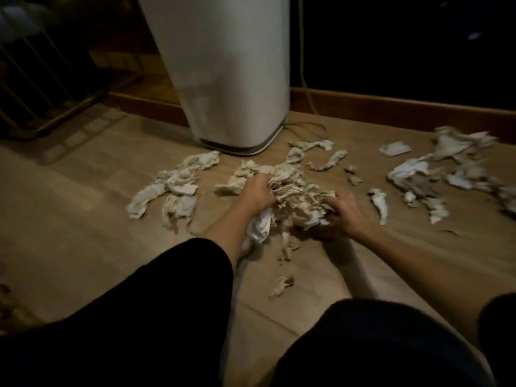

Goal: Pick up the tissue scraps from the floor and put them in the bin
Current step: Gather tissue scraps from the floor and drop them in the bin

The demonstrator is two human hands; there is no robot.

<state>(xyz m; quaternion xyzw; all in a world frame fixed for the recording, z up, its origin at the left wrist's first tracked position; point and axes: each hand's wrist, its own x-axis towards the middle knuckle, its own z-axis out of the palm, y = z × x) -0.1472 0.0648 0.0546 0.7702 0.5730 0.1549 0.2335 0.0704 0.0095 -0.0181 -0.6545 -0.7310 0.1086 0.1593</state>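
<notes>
So both arms are stretched out and down toward the tan floor (83,219), bare forearms. The left hand (258,192) has its fingers (265,181) curled into the far-left side of a big heap of crumpled off-white tissue scraps (296,194), gripping a wad of it. The right hand (347,215) clutches the heap's right edge, knuckles up, a bit blurry. The heap sits on the floor just near of the tall white plastic bin (231,79), not in it. More loose tissue strips (170,188) lie to the left, a scattered blurry batch of torn tissue (435,174) off to the right, and one small tissue bit (280,286) lies nearer the person. A thin dark cable (308,125) loops by the bin's base, and a metal wire rack (42,88) stands far left.
</notes>
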